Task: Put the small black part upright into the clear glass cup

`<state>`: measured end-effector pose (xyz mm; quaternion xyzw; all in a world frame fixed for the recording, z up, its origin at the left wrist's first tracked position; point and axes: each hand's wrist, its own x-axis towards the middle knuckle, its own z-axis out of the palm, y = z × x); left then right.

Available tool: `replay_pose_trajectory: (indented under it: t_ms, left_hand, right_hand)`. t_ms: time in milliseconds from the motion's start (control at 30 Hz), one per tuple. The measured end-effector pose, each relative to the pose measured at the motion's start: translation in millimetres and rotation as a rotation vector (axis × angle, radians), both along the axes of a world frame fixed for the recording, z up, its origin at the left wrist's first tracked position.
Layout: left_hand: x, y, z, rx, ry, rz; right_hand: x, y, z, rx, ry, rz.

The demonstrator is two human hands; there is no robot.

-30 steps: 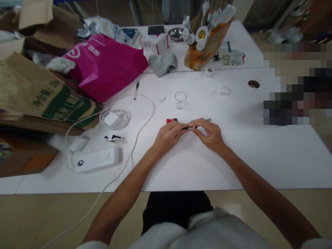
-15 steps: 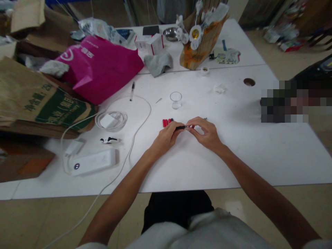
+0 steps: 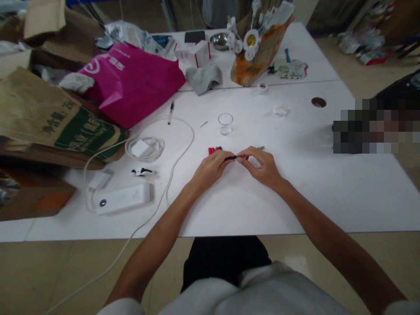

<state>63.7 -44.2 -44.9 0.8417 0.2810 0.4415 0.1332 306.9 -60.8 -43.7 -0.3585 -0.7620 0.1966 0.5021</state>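
Note:
My left hand (image 3: 211,167) is closed around a slim black rod-like piece (image 3: 230,158), whose end points to the right. Thumb and fingers of my right hand (image 3: 260,166) pinch at that end; what lies between those fingertips is too small to make out. Just beyond the left hand are several red cylinders (image 3: 212,151) with a dark piece beside them, partly covered by the hand. Small dark metallic bits (image 3: 261,148) show behind the right hand. Farther back stands a clear cup (image 3: 225,124), with a thin grey sliver (image 3: 204,124) to its left.
On the left lie a white power bank (image 3: 126,200), a coiled white cable (image 3: 144,148), a black-and-white gadget (image 3: 142,172) and a pen (image 3: 171,113). A pink bag (image 3: 134,83) and a brown paper sack (image 3: 59,118) stand behind. A blurred-out person is at right.
Both hands stay together at nearly the same spot. The black piece sits slightly differently between the fingers, and less shows at its right end. The whole view has shifted a little.

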Motion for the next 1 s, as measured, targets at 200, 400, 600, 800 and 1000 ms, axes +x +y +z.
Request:
replay_pose_trajectory:
  t_ms: [200, 400, 600, 800, 1000]
  left_hand:
    - [-2.9, 4.4, 0.4, 0.055, -0.008, -0.017]
    - [-5.4, 7.2, 3.3, 0.07, 0.029, 0.033]
    - [-4.5, 8.1, 5.2, 0.136, 0.034, 0.03]
    - [-5.1, 8.2, 4.4, 0.138, 0.065, 0.05]
    - [-3.5, 8.6, 8.7, 0.201, 0.032, 0.04]
  right_hand:
    - [-1.0, -0.6, -0.2, 0.001, -0.004, -0.007]
    - [-0.7, 0.4, 3.1, 0.046, 0.008, -0.005]
    - [-1.1, 1.3, 5.1, 0.063, 0.014, 0.003]
    - [-1.7, 0.9, 6.3, 0.056, 0.001, 0.022]
    - [-2.2, -0.2, 4.2, 0.028, 0.02, 0.009]
